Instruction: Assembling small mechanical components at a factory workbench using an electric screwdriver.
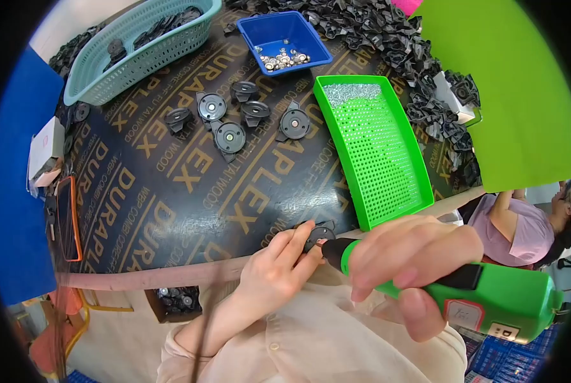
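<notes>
My right hand [413,255] is wrapped round a green electric screwdriver [515,297] with a black nose. The tool lies slanted, its tip pointing left onto a small black round plastic part [320,233] at the table's front edge. Fingers of my left hand [278,265] are closed on that part and steady it close to the tip; they cover some of it. The screw under the tip is too small to make out. Farther back on the table lie several similar black parts with round discs [229,136], some showing a metal centre.
A green perforated tray [381,166] with small silvery screws stands right of centre. Behind are a blue bin [276,45] of metal pieces and a pale teal basket [138,60] of black parts. Black parts [426,96] pile at the far right. An orange-edged phone [69,220] lies left. Another person [515,226] sits at right.
</notes>
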A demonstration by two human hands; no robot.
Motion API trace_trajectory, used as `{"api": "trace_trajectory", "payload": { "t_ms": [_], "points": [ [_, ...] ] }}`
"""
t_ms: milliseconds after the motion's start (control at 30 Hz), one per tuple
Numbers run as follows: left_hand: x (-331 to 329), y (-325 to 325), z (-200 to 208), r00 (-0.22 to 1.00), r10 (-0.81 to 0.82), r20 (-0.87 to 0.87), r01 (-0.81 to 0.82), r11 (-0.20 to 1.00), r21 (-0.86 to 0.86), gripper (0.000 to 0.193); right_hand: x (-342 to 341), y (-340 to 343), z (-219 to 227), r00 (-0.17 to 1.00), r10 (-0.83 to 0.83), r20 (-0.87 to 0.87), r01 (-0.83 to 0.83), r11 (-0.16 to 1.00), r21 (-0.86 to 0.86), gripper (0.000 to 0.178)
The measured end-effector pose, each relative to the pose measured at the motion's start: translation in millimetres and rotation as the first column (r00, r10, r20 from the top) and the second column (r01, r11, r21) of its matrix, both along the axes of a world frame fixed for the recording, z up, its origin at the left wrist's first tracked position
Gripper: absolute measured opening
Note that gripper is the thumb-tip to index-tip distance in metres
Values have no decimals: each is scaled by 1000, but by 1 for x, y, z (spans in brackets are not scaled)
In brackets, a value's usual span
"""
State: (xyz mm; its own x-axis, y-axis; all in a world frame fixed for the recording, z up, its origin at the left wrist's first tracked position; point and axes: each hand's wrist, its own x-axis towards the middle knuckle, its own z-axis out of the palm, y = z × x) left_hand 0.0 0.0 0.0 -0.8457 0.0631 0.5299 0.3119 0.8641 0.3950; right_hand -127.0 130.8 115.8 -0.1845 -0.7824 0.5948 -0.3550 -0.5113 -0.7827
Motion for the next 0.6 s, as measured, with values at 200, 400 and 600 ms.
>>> {"api": "trace_trajectory", "payload": {
  "t_ms": [200, 400, 600],
  "points": [
    [-6, 4, 1, 998, 11, -65, -9, 999, 35, 27, -5, 7, 14, 944, -223, 244, 271, 944, -188, 21],
    [-5, 9, -3, 992, 90, -86, -80, 991, 109, 39, -92, -19, -9, 750, -631, 201, 660, 688, -301, 19],
    [-4, 10, -4, 992, 88, -87, -77, 989, 126, 41, -98, -31, -16, 748, -611, 258, 661, 720, -211, 15]
  ]
}}
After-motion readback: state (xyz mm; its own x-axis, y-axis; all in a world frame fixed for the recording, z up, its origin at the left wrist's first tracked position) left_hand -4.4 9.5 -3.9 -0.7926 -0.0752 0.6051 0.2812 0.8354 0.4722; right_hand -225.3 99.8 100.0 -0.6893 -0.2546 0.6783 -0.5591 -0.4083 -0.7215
